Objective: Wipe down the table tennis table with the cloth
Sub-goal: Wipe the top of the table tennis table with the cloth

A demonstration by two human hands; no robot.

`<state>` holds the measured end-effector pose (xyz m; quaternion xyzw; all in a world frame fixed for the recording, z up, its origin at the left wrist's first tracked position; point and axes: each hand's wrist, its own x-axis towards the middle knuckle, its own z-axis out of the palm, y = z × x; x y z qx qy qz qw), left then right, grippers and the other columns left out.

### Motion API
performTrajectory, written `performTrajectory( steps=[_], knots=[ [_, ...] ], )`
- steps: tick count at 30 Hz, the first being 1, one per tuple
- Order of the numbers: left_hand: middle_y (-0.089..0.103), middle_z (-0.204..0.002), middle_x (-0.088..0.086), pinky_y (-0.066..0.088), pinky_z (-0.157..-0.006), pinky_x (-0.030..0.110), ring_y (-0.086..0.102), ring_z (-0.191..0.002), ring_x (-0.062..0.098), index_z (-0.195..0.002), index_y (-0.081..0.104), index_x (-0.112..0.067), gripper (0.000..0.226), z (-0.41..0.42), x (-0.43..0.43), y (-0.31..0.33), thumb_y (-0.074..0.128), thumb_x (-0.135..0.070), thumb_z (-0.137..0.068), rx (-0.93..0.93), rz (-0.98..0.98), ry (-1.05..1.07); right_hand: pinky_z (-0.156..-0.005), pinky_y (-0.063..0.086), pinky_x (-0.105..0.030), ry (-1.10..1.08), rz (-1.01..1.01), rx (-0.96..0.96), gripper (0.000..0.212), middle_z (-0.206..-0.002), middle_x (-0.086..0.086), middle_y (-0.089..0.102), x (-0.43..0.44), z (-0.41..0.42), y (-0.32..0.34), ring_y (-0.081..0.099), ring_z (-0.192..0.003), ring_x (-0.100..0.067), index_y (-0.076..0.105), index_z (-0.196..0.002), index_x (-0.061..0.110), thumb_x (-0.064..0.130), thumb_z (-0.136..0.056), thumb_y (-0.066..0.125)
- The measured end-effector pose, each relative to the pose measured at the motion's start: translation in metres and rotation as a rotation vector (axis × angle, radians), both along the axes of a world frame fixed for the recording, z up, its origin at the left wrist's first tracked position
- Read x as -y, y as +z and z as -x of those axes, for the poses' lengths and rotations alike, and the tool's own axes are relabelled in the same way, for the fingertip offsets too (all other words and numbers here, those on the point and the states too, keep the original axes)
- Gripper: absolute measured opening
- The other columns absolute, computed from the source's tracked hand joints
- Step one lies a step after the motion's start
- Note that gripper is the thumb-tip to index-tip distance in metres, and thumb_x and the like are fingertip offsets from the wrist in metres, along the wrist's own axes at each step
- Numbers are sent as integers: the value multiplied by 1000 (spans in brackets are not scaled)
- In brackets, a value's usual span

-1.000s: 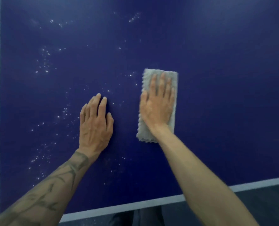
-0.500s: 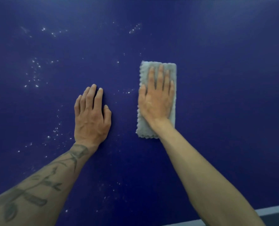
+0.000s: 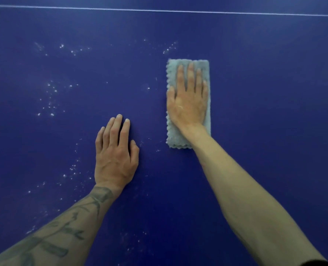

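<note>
I saw my right hand [image 3: 188,104], fingers flat, half-hiding the folded grey cloth [image 3: 188,140]; left hand [image 3: 115,158] flat, fingers together, on the dark blue table [image 3: 264,93].

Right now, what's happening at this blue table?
A person is wiping a blue table tennis table with a folded grey cloth. The right hand lies flat on the cloth, pressing it to the surface. The left hand rests flat on the bare table beside it, apart from the cloth. White specks are scattered mostly to the left of the hands, so that side looks not yet wiped; the area to the right looks clean.
</note>
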<state>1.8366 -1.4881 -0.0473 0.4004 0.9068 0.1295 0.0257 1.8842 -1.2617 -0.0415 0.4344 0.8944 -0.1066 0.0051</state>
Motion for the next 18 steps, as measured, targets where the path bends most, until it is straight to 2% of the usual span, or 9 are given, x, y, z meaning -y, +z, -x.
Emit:
performTrajectory(
  steps=[3,5,8,10,12,15,18],
  knots=[
    [36,-166,15,21,-129,52,31,-156,32,-157,42,-5,56,-1,0,0,42,-25,-104,-2,9,0,-134,6,-48,307,-11,-6,68,-179,-7,3,35,-9,1,0,-166,-24,10,-171,19,42,-110,24],
    [35,-166,14,21,-129,52,31,-156,32,-157,41,-5,57,0,0,0,41,-26,-104,8,14,-2,-134,8,-48,403,-6,12,67,-179,-5,3,31,-32,2,0,-166,-23,11,-171,19,43,-110,24],
    [34,-166,14,21,-129,52,30,-156,31,-157,40,-6,57,1,1,-3,41,-28,-104,14,25,-4,-134,2,-47,231,6,51,67,-179,-5,-3,-15,-37,4,-5,-166,-23,4,-172,20,42,-112,25],
    [33,-167,13,21,-129,52,29,-157,31,-158,39,-7,58,2,2,-4,40,-29,-105,19,35,-5,-134,-1,-46,65,11,54,68,-179,-5,-5,-45,-14,7,-6,-166,-23,1,-171,20,42,-112,26],
    [33,-167,13,21,-129,52,28,-157,30,-158,39,-7,58,2,2,-5,38,-29,-105,20,39,-7,-134,-2,-47,-9,13,39,69,-179,-6,-7,-55,18,7,-8,-165,-24,-2,-171,19,44,-112,24],
    [33,-168,14,21,-129,52,29,-157,31,-158,39,-6,58,3,2,-6,37,-30,-105,18,52,-12,-134,1,-48,150,14,15,69,-179,-7,-4,-29,43,6,-5,-166,-26,2,-171,19,45,-111,22],
    [33,-168,14,21,-129,52,29,-157,31,-158,40,-6,58,3,3,-6,38,-29,-105,13,50,-12,-134,4,-45,390,-17,16,68,-180,-5,2,-2,17,2,-1,-166,-23,9,-172,20,45,-110,22]
  ],
)
